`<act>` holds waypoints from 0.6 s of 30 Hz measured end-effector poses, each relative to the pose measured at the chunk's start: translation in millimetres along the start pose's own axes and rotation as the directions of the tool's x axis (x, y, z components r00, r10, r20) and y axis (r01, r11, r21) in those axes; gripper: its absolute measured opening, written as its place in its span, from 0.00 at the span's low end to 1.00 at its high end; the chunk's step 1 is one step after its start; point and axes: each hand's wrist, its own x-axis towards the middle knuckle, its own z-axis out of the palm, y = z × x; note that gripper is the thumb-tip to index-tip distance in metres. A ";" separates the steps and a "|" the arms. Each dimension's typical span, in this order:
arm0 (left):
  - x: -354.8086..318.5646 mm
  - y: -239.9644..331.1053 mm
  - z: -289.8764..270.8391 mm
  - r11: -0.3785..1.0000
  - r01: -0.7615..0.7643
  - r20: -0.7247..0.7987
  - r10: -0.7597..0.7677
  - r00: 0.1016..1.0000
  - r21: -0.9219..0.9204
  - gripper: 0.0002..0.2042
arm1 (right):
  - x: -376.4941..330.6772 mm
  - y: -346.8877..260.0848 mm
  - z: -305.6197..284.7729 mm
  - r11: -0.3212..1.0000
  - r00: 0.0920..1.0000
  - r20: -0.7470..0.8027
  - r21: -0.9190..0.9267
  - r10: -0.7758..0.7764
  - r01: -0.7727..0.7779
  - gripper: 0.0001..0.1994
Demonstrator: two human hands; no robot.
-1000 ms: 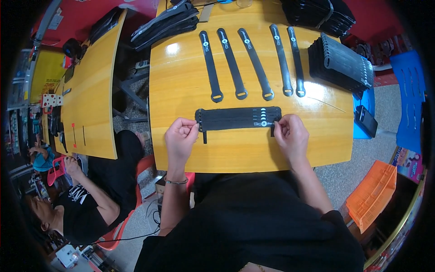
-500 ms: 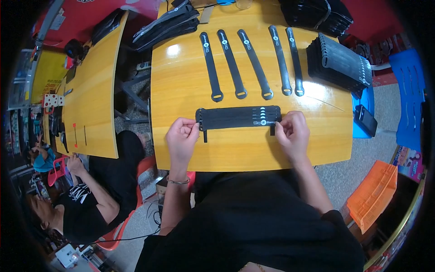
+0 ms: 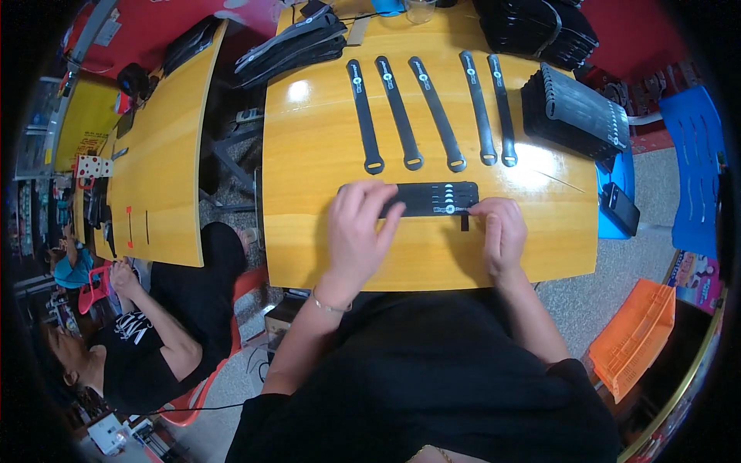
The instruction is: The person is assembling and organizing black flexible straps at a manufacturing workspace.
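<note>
My left hand [image 3: 359, 231], thumb spread from fingers, covered left half of black strap bundle [image 3: 423, 200]; right hand [image 3: 503, 235] at its near right corner, pinch unclear. Bundle lay on table [image 3: 309, 139], long axis left-to-right, loose straps [image 3: 437, 114] beyond.

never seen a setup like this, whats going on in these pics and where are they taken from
There's no machine here, just a person's two bare hands. Every picture comes from a wide fisheye camera on that person's head, looking down, so straight edges bend.

On the yellow wooden table lies a flat black bundle. The left hand is over its left part, thumb apart; the right hand is at its near right corner. Whether either grips it is hard to tell.

Beyond it are five separate black straps, with a black stack to their right. Someone else sits at left.
</note>
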 end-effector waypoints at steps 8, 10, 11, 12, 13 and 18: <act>62.6 -63.3 13.4 0.893 0.252 -0.069 -0.244 0.967 0.372 0.33 | -1.2 4.9 -0.6 0.976 0.993 -0.026 0.188 0.114 -0.107 0.10; 58.2 -81.8 6.5 0.871 0.287 -0.110 -0.265 0.958 0.399 0.37 | -1.8 5.6 -0.3 0.965 0.985 -0.040 0.212 0.167 -0.155 0.10; 52.6 -92.3 -0.8 0.842 0.332 -0.155 -0.294 0.943 0.425 0.40 | -1.7 5.6 0.6 0.958 0.984 -0.035 0.235 0.174 -0.161 0.10; 47.5 -101.9 -7.9 0.824 0.382 -0.148 -0.353 0.924 0.419 0.43 | -2.7 6.2 0.9 0.951 0.982 -0.035 0.256 0.187 -0.172 0.09; 40.5 -110.5 -15.0 0.823 0.381 -0.147 -0.352 0.924 0.421 0.43 | -3.6 6.7 0.4 0.950 0.981 -0.035 0.258 0.189 -0.173 0.09; 8.3 -133.2 -56.9 0.812 0.520 -0.117 -0.508 0.853 0.264 0.38 | -3.7 9.3 0.4 0.955 0.981 -0.022 0.230 0.195 -0.185 0.07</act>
